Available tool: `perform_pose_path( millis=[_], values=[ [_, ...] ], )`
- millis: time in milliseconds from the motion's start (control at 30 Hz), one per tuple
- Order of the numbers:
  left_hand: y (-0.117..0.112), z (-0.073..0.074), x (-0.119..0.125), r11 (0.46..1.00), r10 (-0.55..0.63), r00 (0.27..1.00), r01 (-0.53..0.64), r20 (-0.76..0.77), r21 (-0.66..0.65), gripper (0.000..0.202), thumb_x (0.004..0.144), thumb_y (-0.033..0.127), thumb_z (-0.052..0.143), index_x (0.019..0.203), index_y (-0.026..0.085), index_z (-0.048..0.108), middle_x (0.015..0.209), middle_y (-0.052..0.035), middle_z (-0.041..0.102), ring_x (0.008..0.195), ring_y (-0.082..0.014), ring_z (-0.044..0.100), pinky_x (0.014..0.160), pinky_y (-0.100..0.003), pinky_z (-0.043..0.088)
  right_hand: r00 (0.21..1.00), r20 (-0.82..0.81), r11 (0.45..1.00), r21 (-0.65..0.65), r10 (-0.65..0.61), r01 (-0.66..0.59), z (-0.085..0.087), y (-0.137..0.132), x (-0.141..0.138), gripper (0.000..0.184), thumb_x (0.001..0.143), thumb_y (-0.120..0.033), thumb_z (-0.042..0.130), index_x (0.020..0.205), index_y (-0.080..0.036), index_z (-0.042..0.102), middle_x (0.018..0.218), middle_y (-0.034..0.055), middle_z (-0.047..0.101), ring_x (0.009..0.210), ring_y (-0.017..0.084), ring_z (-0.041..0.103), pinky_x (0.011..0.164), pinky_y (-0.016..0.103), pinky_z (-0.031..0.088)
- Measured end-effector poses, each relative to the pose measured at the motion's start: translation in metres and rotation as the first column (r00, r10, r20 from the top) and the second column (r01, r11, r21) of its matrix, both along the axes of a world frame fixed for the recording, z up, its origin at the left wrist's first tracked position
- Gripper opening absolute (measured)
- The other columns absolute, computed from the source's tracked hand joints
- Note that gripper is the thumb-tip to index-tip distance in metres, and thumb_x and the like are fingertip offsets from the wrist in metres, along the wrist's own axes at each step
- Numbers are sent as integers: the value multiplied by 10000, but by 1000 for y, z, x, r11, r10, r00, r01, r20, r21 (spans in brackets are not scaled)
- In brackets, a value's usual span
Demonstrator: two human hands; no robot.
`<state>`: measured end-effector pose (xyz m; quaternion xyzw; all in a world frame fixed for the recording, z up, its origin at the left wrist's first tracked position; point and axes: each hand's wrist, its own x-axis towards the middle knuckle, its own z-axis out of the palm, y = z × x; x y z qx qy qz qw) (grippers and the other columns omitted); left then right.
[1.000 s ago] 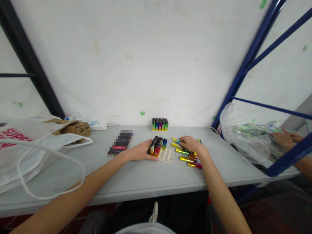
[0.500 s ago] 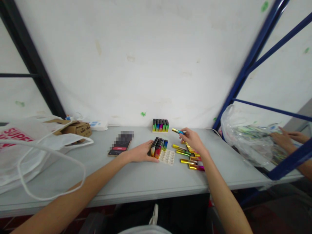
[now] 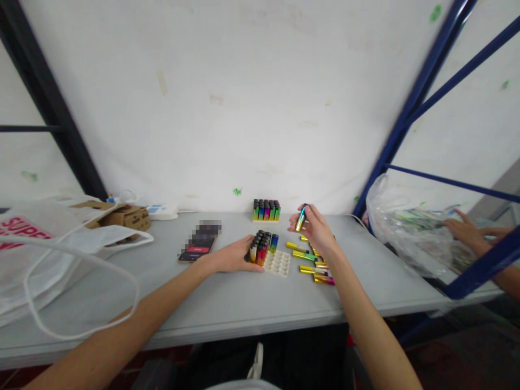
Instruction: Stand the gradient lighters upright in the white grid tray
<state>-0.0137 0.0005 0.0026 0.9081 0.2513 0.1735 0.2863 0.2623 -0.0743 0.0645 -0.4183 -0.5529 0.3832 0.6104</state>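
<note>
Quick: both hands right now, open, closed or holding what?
Left hand: closed around the left side of the upright lighters in the white tray.
Right hand: closed on a single shiny lighter, tilted, above the table.

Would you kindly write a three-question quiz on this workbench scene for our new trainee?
1. True or false: the right hand is empty.
2. Which lies left of the partly filled tray, from the wearer's view: (A) phone, (B) clear plastic bag, (C) blue post?
3. Fill in: seen likewise, the loose lighters lie to the tray's ____.

Key: 1. False; it holds a lighter. 2. A. 3. Right.
</note>
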Motion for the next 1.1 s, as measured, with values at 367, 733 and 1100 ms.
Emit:
perform_pose_path(
  millis=[367,733,1100],
  values=[
    [-1,0,1,1000,-10,1000,10,18,-13,887,787,645,882,1479,202,547,1482,-142,630,1358,-375,622,1237,-468,442,980,115,985,-44,-161,167,-29,18,-22,623,849,-849,605,729,-265,426,570,-86,316,474,104,255,432,254,225],
    [1,-3,1,1000,-21,1000,22,17,-12,884,810,637,865,1505,206,530,1490,-141,618,1382,-376,601,1252,-474,424,850,357,922,159,-388,354,-41,18,-23,422,931,-553,492,642,-264,391,568,-42,403,573,148,389,557,284,304],
    [-1,0,2,1000,-16,1000,15,18,12,879,803,656,867,1485,200,551,1478,-143,623,1369,-378,614,1244,-464,431,834,421,934,185,-357,306,-39,14,-25,452,953,-564,490,638,-264,368,574,-45,378,580,146,370,574,294,288]
  ],
)
